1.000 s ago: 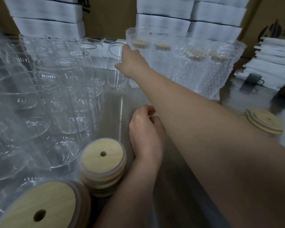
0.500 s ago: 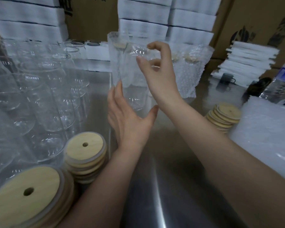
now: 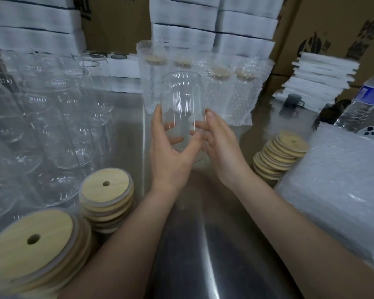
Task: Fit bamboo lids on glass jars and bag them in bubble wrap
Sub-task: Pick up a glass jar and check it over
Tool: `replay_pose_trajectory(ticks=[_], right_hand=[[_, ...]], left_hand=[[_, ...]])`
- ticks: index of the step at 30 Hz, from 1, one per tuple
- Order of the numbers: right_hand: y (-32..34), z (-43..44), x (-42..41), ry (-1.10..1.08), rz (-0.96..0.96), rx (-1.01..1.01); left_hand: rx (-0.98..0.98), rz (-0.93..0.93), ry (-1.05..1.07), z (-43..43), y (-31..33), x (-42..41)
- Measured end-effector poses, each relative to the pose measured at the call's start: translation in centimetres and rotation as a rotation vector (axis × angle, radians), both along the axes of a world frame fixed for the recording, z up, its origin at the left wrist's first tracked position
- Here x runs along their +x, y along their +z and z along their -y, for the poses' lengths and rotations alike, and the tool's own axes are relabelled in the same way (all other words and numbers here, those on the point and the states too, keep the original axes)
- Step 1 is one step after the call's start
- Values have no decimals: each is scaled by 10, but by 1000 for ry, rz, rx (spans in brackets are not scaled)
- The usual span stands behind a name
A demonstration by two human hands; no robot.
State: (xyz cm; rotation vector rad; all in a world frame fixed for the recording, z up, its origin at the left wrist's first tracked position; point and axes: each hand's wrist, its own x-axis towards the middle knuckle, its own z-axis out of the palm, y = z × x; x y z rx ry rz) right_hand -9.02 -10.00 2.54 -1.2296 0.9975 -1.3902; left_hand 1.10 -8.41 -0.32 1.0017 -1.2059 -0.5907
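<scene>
With left hand (image 3: 171, 156) and right hand (image 3: 222, 152) cupped round the upright glass jar (image 3: 181, 93), hold level, free one, take a near-left bamboo lid (image 3: 106, 188).

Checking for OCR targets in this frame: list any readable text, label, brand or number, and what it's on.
No text can be read in full.
Right cardboard box: dark printed characters and a logo, cut off and blurred.
Left cardboard box: dark print, cut off.
Water bottle: blue label, too blurred.
Empty jars: faint marks, illegible.
Held glass jar: none.
</scene>
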Motion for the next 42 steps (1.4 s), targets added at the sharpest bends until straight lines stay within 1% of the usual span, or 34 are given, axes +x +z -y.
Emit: replay_pose_trajectory(ticks=[5, 7, 10, 12, 15, 19, 21, 24, 27, 30, 34, 39, 42], right_hand=[[-2, 6, -8, 168, -46, 93], [-2, 7, -7, 230, -21, 137], [-5, 6, -5, 279, 74, 164], [-7, 6, -7, 246, 109, 144], [-10, 5, -7, 115, 114, 101], [-17, 6, 4, 8, -37, 25], [-20, 7, 10, -29, -93, 4], [-23, 7, 15, -75, -157, -34], [-23, 9, 12, -78, -123, -69], [-16, 7, 12, -44, -65, -40], [-7, 3, 11, -30, -11, 45], [-10, 9, 5, -62, 34, 72], [-10, 13, 3, -38, 56, 113]], left_hand=[[30, -136, -107, 1, -1, -2], [21, -124, -154, 2, -1, -2], [46, -116, -195, 3, 0, -2], [56, -129, -193, 4, 1, -3], [68, -167, -130, 4, 5, -7], [178, -257, -199, 1, 8, -10], [202, -314, -207, 2, 9, -8], [199, -290, -183, 2, 8, -7], [196, -243, -147, 1, 6, -10], [179, -250, -99, 1, 5, -11], [157, -275, -116, 3, 3, -10], [112, -279, -117, 5, 1, -10], [130, -313, -139, 2, 6, -8]])
